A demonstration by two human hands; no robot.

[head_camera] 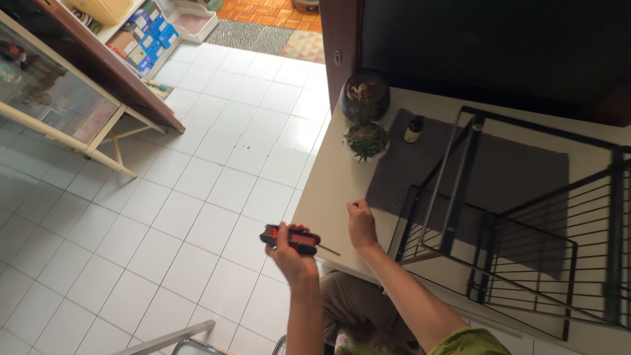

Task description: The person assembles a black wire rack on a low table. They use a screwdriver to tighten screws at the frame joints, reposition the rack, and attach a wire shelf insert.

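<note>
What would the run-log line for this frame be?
left hand: grips red-black screwdriver | right hand: closed fist on table | nearby: black wire rack, grey mat

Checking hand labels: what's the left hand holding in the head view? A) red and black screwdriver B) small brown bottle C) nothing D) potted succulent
A: the left hand grips a red and black screwdriver out over the tiled floor, its thin shaft pointing toward the right hand, which rests closed on the table.

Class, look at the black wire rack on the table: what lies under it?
Under the black wire rack lies a dark grey mat on the pale table. The rack's bars hide part of the mat.
</note>
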